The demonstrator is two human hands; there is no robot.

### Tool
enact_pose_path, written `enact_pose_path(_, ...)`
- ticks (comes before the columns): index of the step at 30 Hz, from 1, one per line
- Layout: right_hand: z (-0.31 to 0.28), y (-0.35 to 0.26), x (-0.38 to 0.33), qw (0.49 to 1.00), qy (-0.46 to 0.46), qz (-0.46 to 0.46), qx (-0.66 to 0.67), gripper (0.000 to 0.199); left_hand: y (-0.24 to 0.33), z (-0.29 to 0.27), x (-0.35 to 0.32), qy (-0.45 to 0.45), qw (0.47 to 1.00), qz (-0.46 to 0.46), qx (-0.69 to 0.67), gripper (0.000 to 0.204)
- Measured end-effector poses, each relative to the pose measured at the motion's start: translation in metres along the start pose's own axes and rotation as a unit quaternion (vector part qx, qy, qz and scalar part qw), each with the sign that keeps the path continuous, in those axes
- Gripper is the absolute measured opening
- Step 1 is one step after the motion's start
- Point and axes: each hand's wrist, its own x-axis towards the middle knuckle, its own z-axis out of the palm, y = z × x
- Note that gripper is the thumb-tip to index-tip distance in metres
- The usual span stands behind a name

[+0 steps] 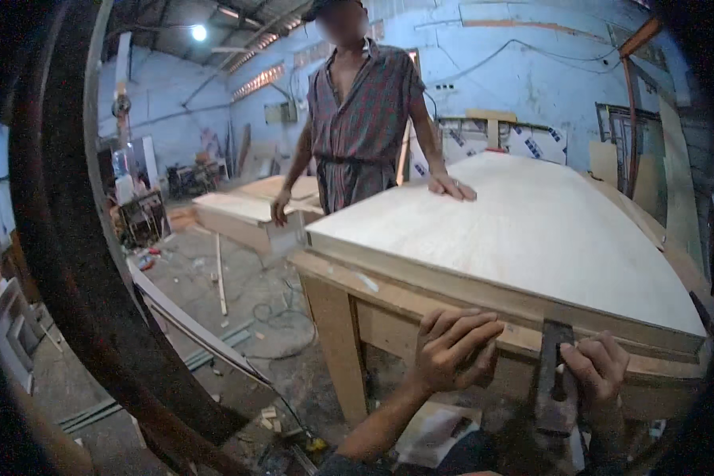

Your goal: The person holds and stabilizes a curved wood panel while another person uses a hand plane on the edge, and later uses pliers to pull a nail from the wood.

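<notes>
A large pale wood panel [484, 230] with a thick edge lies on a wooden workbench [329, 305] in front of me. My right hand [599, 366] grips a dark hand plane [558, 381], a long block held upright against the panel's near edge. My left hand [456, 349] is at the bench's near edge, left of the plane. Its fingers are curled in, and whatever they hold, if anything, is hidden.
Across the panel stands a person [361, 119] in a checked shirt, one hand [452, 188] flat on it. Behind them is another wooden box-like piece [246, 218]. A dark curved post [63, 198] rises at left. Wood strips [220, 274], offcuts and a cable [278, 313] litter the floor.
</notes>
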Motion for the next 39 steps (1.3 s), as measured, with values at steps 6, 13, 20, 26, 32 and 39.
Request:
enact_pose_path(6,0.011,0.0,-0.005,0.999,0.046,0.022,0.007,0.043,0.013,-0.013,0.009,-0.037,0.999,-0.034,0.0,0.032)
enact_pose_path(13,0.007,0.0,0.004,0.999,0.01,0.003,0.039,0.026,0.016,-0.018,0.011,-0.059,0.998,-0.033,0.003,0.035)
enact_pose_path(20,0.007,-0.011,-0.004,0.997,-0.006,0.07,0.038,0.03,0.014,-0.016,0.011,-0.056,0.998,-0.031,0.002,0.035)
enact_pose_path(26,0.005,-0.012,-0.004,0.998,-0.003,0.058,0.036,0.029,0.008,-0.014,0.003,-0.063,0.998,-0.022,0.0,0.035)
enact_pose_path(32,0.004,-0.006,-0.002,1.0,-0.009,0.016,0.011,0.023,0.006,0.003,-0.023,-0.111,0.988,-0.111,-0.008,0.03)
enact_pose_path(39,0.006,-0.004,-0.005,1.0,0.016,0.01,-0.002,0.034,0.015,-0.005,-0.003,-0.038,0.997,-0.061,-0.022,0.027)
